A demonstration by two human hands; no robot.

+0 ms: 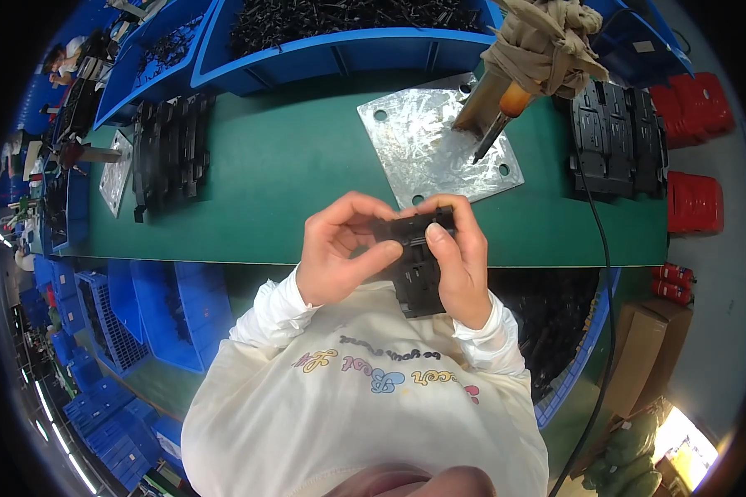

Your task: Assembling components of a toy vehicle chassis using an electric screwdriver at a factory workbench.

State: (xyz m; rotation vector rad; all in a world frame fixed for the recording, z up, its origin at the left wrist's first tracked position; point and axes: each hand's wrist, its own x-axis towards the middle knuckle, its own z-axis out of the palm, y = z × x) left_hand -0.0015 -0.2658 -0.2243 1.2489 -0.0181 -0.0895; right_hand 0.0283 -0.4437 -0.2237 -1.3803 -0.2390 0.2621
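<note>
Black plastic part (416, 286) is at the near edge of the green table (282, 182), left hand (331, 253) pinching its top end, right hand (466, 269) gripping its right side, thumb on the face. Beyond: metal plate (414, 132) under an orange-handled tool (514, 99), black stacks left (170, 153) and right (613, 141), then blue bin (340, 62) of small black pieces.
</note>
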